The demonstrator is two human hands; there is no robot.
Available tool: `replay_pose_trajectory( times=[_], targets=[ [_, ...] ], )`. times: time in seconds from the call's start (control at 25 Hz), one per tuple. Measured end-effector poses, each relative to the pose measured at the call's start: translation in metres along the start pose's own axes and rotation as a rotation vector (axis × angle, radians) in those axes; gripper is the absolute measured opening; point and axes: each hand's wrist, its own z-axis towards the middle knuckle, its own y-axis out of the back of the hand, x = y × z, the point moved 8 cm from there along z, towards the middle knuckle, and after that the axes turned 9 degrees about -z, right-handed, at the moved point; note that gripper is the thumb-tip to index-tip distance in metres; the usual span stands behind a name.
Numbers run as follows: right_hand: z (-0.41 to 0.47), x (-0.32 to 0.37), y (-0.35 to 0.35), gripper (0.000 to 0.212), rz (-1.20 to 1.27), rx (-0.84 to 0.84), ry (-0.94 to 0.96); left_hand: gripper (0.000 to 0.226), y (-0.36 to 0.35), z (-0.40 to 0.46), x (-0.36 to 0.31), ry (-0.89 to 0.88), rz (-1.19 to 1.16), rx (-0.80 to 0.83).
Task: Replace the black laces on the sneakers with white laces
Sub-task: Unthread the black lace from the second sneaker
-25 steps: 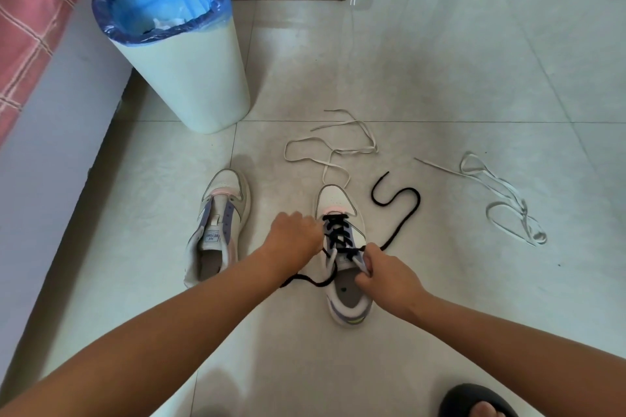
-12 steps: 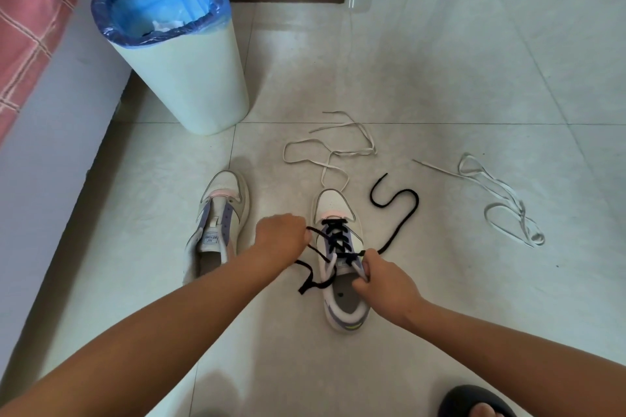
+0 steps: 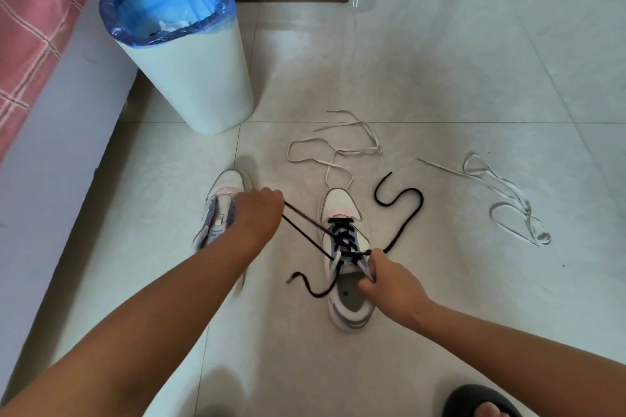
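From my remote station I record two sneakers on the tiled floor. The right sneaker carries the black lace across its eyelets. The left hand is closed in a fist around a doubled loop of that lace, drawn taut and out to the left, above the left sneaker, which appears unlaced. The right hand pinches the collar and upper eyelet area of the right sneaker; whether it also traps the lace I cannot tell. One black tail curls beyond the toe, another lies by the heel. Two white laces lie loose: one beyond the toe, one well to the right. A lined bin stands far left.
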Motion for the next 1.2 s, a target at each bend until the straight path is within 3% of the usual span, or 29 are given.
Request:
replay_pose_trajectory(
  times=[0.08,0.2,0.24,0.32,0.4,0.48,0.6,0.76,0.92,1.08,1.2],
  targets=[
    [0.0,0.0,0.0,0.018,0.011,0.0,-0.007,0.031,-0.014,-0.006,0.007,0.076,-0.175,0.108],
    [0.0,0.001,0.002,0.019,0.021,-0.002,-0.006,0.055,-0.055,-0.039,-0.031,0.226,-0.917,0.586],
    [0.0,0.001,0.002,0.019,0.019,-0.003,-0.008,0.052,-0.059,-0.049,-0.047,0.25,-1.077,0.689],
    [0.0,0.002,0.001,0.019,0.012,-0.003,-0.012,0.039,-0.059,-0.054,-0.069,0.217,-1.237,0.721],
    [-0.001,0.002,0.002,0.019,0.005,-0.001,-0.013,0.028,-0.052,-0.046,-0.074,0.1,-1.178,0.578],
    [-0.001,0.002,0.001,0.019,-0.002,0.004,-0.009,0.021,-0.037,-0.031,-0.06,-0.033,-0.822,0.355],
    [-0.001,0.0,0.001,0.019,0.012,0.006,-0.01,0.021,-0.006,-0.003,-0.007,0.005,-0.212,-0.005],
    [-0.001,-0.003,0.0,0.021,0.033,0.007,-0.023,0.03,-0.001,0.013,0.057,0.153,0.112,-0.055],
    [-0.002,-0.005,0.0,0.024,0.044,-0.002,-0.033,0.028,0.001,0.018,0.08,0.189,0.02,0.0],
    [-0.002,-0.005,0.002,0.025,0.03,-0.02,-0.015,0.025,0.015,-0.005,0.005,-0.061,-0.222,-0.033],
    [-0.002,-0.002,0.008,0.022,0.051,-0.102,0.024,0.021,0.006,-0.042,-0.067,-0.276,-0.472,0.12]
  ],
)
